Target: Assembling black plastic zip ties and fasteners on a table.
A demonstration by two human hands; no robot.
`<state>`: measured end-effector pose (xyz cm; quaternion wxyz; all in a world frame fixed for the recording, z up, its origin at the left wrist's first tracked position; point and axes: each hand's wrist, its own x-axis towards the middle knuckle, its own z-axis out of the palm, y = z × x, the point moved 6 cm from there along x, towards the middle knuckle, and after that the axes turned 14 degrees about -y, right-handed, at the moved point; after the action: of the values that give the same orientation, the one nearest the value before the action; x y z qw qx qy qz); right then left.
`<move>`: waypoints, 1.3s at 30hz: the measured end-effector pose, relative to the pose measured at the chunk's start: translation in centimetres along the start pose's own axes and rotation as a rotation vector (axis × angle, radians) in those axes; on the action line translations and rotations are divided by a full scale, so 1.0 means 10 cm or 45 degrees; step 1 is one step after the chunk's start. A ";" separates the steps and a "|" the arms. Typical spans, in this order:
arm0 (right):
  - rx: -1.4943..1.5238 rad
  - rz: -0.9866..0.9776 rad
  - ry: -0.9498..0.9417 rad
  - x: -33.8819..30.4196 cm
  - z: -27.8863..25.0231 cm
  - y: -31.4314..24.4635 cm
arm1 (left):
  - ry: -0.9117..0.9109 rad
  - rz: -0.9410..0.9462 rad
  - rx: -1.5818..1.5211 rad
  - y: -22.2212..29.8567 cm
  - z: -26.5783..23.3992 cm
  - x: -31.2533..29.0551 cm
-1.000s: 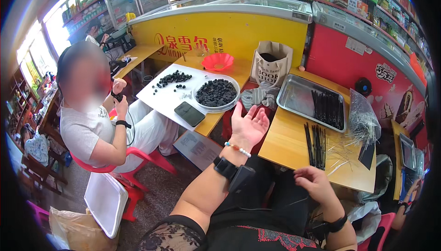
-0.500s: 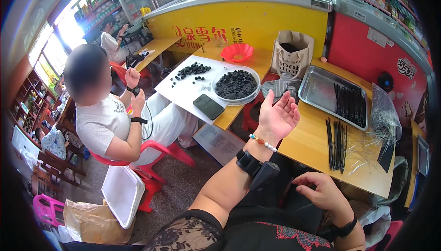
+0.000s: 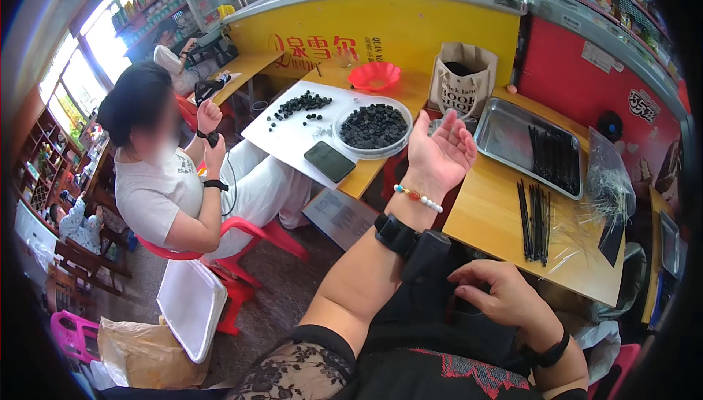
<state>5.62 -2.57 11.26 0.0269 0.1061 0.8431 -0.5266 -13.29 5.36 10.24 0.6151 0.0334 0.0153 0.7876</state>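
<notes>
My left hand is raised palm up, its fingers loosely stretched with nothing in them. A beaded bracelet circles that wrist. Below it, a black wrist strap carries a dark box-shaped device. My right hand hovers low over my lap, near the device but apart from it. Its fingers are loosely bent, the thumb stands away from them, and no object shows between them. A black band is on the right wrist.
A wooden table bears a metal tray of thin black sticks, a loose bundle of black sticks and a canvas bag. A bowl of black pieces and a phone lie nearby. A seated person handles their own wrist strap.
My right hand has shifted slightly left and up, closer to the wrist device. My left hand stays raised, tilted a little more upright. The whole view has shifted slightly.
</notes>
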 end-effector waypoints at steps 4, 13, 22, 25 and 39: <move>-0.021 -0.013 -0.058 0.07 0.09 -0.12 | -0.095 -0.018 0.006 0.03 0.18 -0.09; 0.117 -0.199 -0.102 0.14 0.48 -0.16 | -0.249 -0.111 -0.073 -0.17 0.36 -0.33; -0.171 -0.235 0.109 0.06 0.42 -0.30 | -0.259 -0.104 -0.043 -0.13 0.37 -0.39; -0.157 -0.248 0.315 -0.01 0.36 -0.38 | -0.223 -0.058 -0.030 -0.01 0.21 -0.29; -0.909 -0.468 -0.012 0.02 0.81 -0.64 | -0.027 0.009 -0.067 -0.06 0.04 -0.25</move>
<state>3.53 -12.45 13.29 -0.0286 -0.0648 0.9778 -0.1973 -12.10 3.04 10.51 0.6133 0.0257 -0.0123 0.7894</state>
